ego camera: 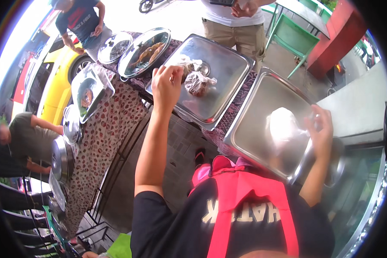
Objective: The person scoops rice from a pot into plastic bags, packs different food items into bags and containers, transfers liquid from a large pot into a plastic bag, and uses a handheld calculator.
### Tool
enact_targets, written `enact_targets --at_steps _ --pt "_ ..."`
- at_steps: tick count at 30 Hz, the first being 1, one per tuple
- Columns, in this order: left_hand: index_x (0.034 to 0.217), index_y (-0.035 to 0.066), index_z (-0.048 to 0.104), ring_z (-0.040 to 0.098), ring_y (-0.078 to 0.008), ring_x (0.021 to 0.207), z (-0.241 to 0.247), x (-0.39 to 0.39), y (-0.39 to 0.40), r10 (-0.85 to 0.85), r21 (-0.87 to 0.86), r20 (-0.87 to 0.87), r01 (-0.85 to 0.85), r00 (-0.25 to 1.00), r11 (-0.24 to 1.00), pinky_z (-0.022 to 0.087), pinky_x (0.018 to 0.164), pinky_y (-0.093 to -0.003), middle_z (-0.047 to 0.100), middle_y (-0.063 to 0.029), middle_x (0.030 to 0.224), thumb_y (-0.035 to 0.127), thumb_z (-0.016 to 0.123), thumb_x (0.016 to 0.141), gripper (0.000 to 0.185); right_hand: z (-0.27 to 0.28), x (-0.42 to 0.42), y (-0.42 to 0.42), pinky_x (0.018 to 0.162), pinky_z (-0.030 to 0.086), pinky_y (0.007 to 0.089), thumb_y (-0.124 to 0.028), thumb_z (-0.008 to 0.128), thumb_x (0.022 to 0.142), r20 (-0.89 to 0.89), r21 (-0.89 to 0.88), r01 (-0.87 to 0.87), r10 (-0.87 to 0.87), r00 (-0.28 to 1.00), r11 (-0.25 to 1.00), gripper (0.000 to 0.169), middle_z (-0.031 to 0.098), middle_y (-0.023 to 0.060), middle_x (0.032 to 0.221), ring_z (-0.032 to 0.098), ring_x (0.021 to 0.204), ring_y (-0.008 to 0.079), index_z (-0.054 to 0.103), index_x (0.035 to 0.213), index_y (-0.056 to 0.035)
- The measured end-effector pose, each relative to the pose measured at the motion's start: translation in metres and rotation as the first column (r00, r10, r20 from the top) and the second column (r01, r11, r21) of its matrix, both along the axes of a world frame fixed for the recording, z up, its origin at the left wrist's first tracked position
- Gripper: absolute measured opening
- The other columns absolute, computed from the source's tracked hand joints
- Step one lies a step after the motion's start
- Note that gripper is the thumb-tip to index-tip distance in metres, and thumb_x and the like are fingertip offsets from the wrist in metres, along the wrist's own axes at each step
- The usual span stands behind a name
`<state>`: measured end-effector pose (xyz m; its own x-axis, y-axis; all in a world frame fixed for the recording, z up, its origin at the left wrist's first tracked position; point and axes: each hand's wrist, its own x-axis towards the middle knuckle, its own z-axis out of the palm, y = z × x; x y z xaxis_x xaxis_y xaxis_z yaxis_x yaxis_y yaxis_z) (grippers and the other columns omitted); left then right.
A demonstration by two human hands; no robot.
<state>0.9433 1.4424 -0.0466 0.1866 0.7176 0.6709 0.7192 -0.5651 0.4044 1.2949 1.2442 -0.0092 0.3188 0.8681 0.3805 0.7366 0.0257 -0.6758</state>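
My left hand (167, 82) is raised with bent fingers at the near left side of a large metal lid (225, 77), close to small knotted plastic bags; whether it holds one I cannot tell. One tied bag with brown contents (196, 84) lies on this lid beside a small round metal piece. My right hand (321, 125) is at the right edge of a second metal lid (254, 129), its fingers curled near the end of a white plastic bag (283, 125). The hand is blurred, and its grip on the bag is unclear.
Glass-lidded dishes (145, 53) and a clear-covered tray (87, 93) stand along the cloth-covered table (103, 129), which bends left. People stand beyond it. At the right are a white wall (354, 100) and a glass case (354, 183). A green chair (292, 35) stands behind.
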Motion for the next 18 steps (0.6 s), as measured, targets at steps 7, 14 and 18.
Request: enact_targets --at_steps 7,14,18 --pt "0.090 0.009 0.067 0.057 -0.0288 0.093 -0.027 0.007 0.109 -0.062 -0.196 -0.524 -0.049 0.850 0.979 0.042 0.084 -0.0366 0.064 -0.0102 0.087 0.026 0.069 0.067 0.028 -0.026 -0.152 0.130 0.062 0.046 0.0286 -0.008 0.062 0.079 -0.307 -0.125 -0.335 0.285 0.908 0.934 0.019 0.058 0.0094 0.082 0.057 0.068 0.0172 0.062 0.097 -0.0013" --pt "0.081 0.005 0.066 0.061 -0.0328 0.074 -0.025 0.004 0.138 -0.289 -0.450 -0.226 0.164 0.930 0.878 0.047 0.069 -0.0380 0.063 -0.0164 0.075 0.021 0.062 0.073 0.018 -0.098 -0.191 0.213 0.072 0.046 0.0392 -0.010 0.061 0.072 -0.077 -0.210 -0.311 0.301 0.950 0.927 0.015 0.058 0.0187 0.086 0.058 0.081 0.0354 0.060 0.082 0.0015" --pt "0.082 0.000 0.062 0.054 -0.0149 0.059 -0.014 -0.019 0.126 -0.293 -0.492 0.145 0.326 0.945 0.807 0.043 0.058 -0.0280 0.058 -0.0103 0.065 0.012 0.065 0.075 0.014 -0.089 -0.193 0.222 0.071 0.045 0.0411 -0.006 0.055 0.073 -0.011 -0.058 -0.344 0.344 0.939 0.937 0.008 0.057 0.0173 0.081 0.056 0.079 0.0352 0.058 0.076 0.0001"
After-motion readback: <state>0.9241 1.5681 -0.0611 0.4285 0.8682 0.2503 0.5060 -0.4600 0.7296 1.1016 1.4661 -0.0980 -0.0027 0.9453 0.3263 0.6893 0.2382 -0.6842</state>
